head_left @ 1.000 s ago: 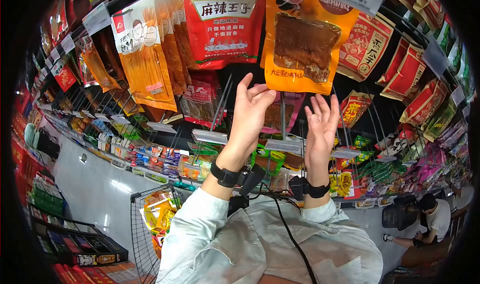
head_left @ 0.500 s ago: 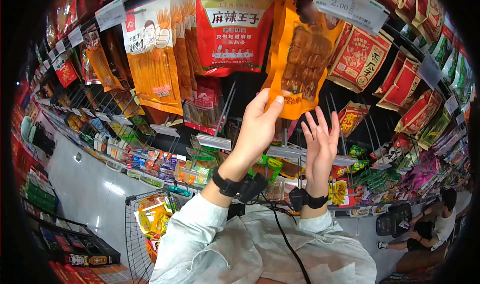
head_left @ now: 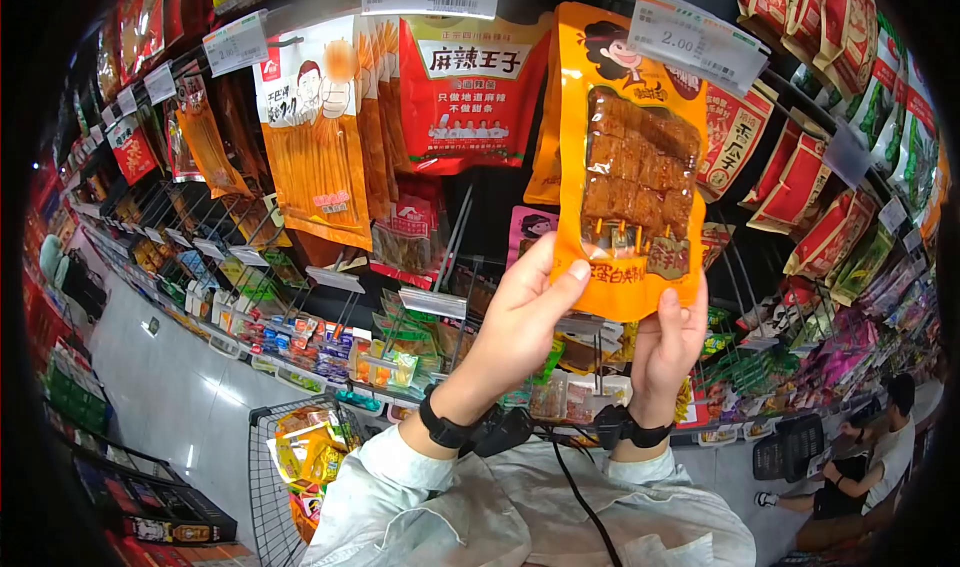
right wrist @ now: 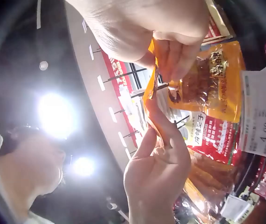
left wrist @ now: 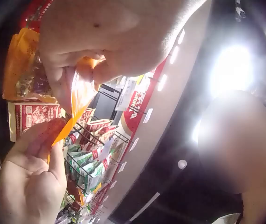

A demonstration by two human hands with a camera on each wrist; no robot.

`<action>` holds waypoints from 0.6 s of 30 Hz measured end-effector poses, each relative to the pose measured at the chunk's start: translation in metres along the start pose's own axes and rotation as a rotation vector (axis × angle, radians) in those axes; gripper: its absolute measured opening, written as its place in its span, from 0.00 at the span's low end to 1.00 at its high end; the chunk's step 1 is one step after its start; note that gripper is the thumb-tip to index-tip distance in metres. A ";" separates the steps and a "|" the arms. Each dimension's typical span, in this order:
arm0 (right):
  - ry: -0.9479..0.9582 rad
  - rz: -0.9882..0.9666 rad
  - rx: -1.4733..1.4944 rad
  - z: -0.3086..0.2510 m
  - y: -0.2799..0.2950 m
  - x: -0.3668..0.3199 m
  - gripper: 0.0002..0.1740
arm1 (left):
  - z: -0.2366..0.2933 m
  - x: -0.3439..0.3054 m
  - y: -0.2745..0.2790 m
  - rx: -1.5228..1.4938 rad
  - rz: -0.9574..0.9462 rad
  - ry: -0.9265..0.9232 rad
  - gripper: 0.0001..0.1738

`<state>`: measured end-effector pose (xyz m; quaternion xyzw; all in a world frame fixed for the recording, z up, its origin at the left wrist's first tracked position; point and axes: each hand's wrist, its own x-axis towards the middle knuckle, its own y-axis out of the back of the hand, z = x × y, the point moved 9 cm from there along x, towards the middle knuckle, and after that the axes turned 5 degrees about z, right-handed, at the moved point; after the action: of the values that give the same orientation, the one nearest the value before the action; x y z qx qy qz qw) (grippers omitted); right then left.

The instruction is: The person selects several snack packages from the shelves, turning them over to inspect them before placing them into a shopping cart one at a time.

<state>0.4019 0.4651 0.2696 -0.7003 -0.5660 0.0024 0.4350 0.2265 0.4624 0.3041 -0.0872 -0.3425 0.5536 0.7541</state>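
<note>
An orange snack packet (head_left: 625,167) with a clear window showing brown pieces is held upright in front of the shelf pegs. My left hand (head_left: 560,287) pinches its lower left corner, thumb on the front. At the lower right corner my right hand (head_left: 672,319) grips the packet, thumb up against its face. In the left wrist view the left hand (left wrist: 84,70) pinches the packet's edge (left wrist: 77,100), with the other hand (left wrist: 30,182) below. From the right wrist, the right hand (right wrist: 170,51) holds the thin orange edge (right wrist: 152,95) above the left hand (right wrist: 156,172).
Hanging snack packets fill the rack: a red one (head_left: 470,77), orange ones (head_left: 320,157), more red ones at right (head_left: 800,167). Price tags (head_left: 695,37) stick out on pegs. A wire trolley (head_left: 265,467) holding packets stands at lower left. A person (head_left: 860,457) crouches at lower right.
The orange packet has come lower and turned face-on. My left hand kept its hold on it; my right hand, open before, now grips the lower right corner.
</note>
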 end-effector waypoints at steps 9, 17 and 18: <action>0.175 0.007 -0.018 -0.025 0.000 -0.021 0.33 | 0.013 -0.030 0.003 0.039 0.081 0.089 0.15; 0.243 -0.031 -0.035 -0.042 -0.004 -0.042 0.34 | 0.026 -0.052 -0.005 0.024 0.039 0.053 0.14; 0.256 -0.035 -0.036 -0.045 -0.004 -0.046 0.34 | 0.026 -0.055 -0.007 0.011 0.032 0.059 0.14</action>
<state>0.4047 0.4016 0.2776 -0.6926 -0.5177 -0.1048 0.4912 0.2076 0.4044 0.3038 -0.1047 -0.3154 0.5646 0.7555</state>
